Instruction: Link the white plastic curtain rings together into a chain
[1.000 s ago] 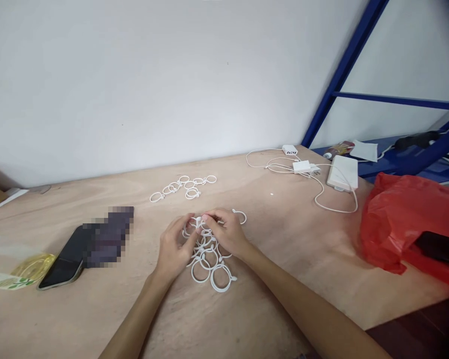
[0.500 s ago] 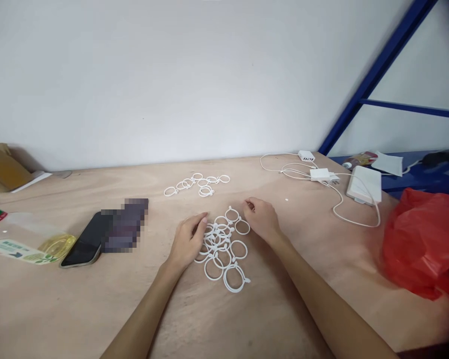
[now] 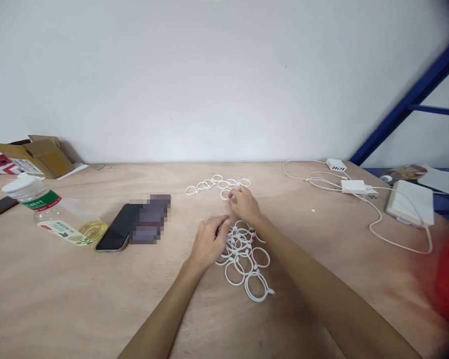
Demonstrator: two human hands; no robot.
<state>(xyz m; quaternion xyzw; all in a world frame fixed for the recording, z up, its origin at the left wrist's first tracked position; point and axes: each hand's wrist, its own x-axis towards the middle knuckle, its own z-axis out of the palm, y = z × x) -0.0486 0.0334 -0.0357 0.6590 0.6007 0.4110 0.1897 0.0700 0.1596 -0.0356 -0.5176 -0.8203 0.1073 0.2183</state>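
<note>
Two loose groups of thin white plastic rings with small tabs lie on the plywood table [image 3: 78, 294]. The larger, tangled pile of rings [image 3: 245, 262] is nearer me, and a smaller group of rings [image 3: 213, 184] lies farther off. My left hand [image 3: 209, 242] rests against the left side of the near pile, fingers loosely curled, with nothing visible in them. My right hand [image 3: 245, 205] reaches between the groups, its fingertips at a ring on the front of the far group. Whether they grip it is hidden.
Left of my hands lie a black phone [image 3: 114, 228] and a pixelated dark object [image 3: 151, 219]. Behind them are a plastic bottle [image 3: 52, 212] and a cardboard box [image 3: 41, 157]. On the right are a white charger [image 3: 353, 186], its cable [image 3: 374, 227], and a white power bank [image 3: 409, 202].
My right hand has moved forward from the near pile to the far group of rings. My left hand stays beside the pile. The view has swung left and up.
</note>
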